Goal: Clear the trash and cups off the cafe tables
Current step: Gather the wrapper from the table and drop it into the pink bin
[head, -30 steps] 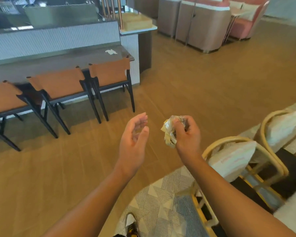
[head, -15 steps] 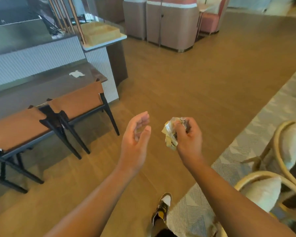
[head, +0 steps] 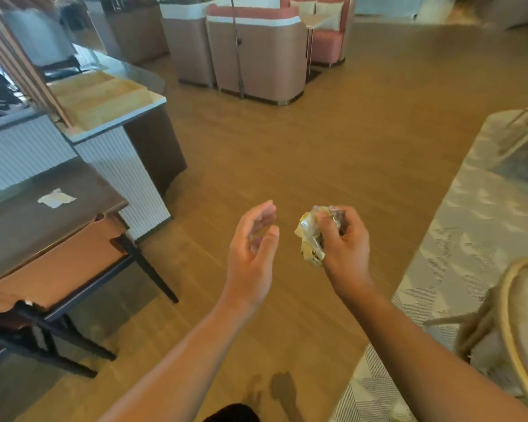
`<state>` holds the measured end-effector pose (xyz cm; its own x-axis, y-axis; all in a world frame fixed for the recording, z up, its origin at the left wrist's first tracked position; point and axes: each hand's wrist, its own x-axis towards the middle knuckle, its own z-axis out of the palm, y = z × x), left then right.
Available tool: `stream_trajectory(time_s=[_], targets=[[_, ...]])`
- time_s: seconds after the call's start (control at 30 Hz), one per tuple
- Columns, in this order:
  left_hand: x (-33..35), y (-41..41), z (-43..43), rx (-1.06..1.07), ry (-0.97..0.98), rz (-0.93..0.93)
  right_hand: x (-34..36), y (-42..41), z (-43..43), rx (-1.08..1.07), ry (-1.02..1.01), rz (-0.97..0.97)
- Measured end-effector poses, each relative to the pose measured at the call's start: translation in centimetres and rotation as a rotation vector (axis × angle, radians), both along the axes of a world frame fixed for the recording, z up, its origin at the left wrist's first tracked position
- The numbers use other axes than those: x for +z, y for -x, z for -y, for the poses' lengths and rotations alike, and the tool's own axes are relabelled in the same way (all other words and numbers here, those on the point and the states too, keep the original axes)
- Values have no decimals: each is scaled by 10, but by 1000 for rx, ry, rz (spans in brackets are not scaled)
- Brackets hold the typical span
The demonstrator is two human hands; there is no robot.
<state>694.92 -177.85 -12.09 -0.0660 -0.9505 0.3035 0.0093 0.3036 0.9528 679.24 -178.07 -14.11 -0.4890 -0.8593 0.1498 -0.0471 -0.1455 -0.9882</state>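
Wooden floor [head: 333,153] below: right hand [head: 345,242] grips crumpled wrapper [head: 310,236] (left hand [head: 252,257] beside, relaxed, empty).

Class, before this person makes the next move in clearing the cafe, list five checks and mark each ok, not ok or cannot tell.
1. Right hand grips the crumpled wrapper securely: ok.
2. Left hand is free, holding nothing: ok.
3. Dark table is cleared: not ok, a white napkin lies on it.
4. Wooden floor towards that table looks unobstructed: ok.
5. Bin for the trash is located: cannot tell, none in view.
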Motion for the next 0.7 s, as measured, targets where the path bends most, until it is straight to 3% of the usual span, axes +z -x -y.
stream_trajectory(time_s=[0.37, 0.7], targets=[[-13, 155, 207, -318, -21, -74, -13, 151, 160, -330, -20, -79], [3, 303, 406, -581, 22, -107, 19, 279, 321, -568, 12, -48]])
